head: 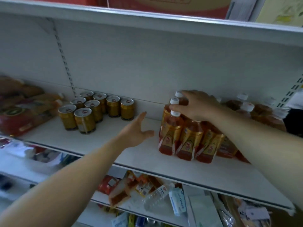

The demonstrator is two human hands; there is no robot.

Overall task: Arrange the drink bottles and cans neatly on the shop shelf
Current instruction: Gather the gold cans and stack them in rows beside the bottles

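Several amber tea bottles [188,140] with white caps and red-gold labels stand in a tight group on the white shelf [101,141], right of centre. My right hand [195,106] lies over their tops, fingers curled round the cap and neck of a rear bottle [179,97]. My left hand [136,130] hovers over bare shelf just left of the bottles, fingers straight, holding nothing. Several gold cans [91,110] with silver tops stand clustered at the shelf's back left.
More brown bottles [255,110] stand blurred at the far right. Red and brown packaged goods [19,108] fill the shelf's left end. Below, a lower shelf holds loose packets and a clear bottle [157,197]. A red carton [164,5] sits on the shelf above.
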